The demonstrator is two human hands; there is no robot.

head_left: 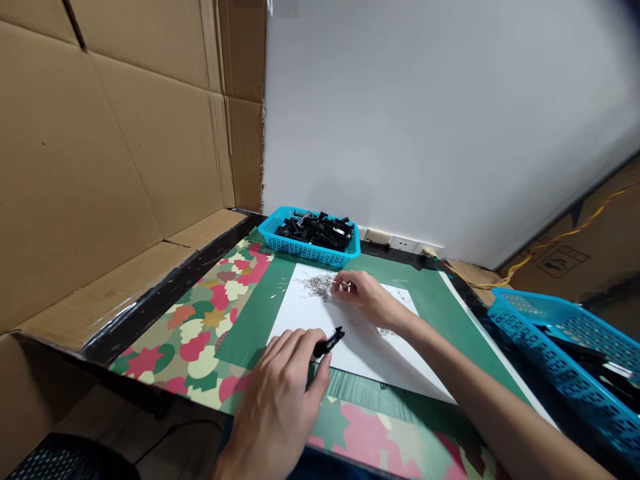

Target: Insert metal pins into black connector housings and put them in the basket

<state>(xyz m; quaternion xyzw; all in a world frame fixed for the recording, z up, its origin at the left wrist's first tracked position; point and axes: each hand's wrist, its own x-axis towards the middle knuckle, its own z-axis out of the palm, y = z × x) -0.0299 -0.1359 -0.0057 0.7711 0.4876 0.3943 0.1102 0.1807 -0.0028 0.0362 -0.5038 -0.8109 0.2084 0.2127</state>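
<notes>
My left hand (285,387) is closed round a small black plastic part (330,342), whose notched end sticks out past the fingers to the right. Beyond it, my right hand (363,293) reaches over a white sheet (295,333), with thumb and forefinger pinched at the right side of a pile of tiny metal pieces (317,287). A thin light-coloured sliver shows at those fingertips, too small to name. More tiny pieces lie on the sheet under and beside my right forearm.
A blue basket (310,253) full of black plastic parts (320,229) stands at the back of the table. Another blue basket (560,347) with black parts is at the right. Cardboard (115,147) walls the left side; power sockets (400,242) and a yellow cable (520,267) lie behind.
</notes>
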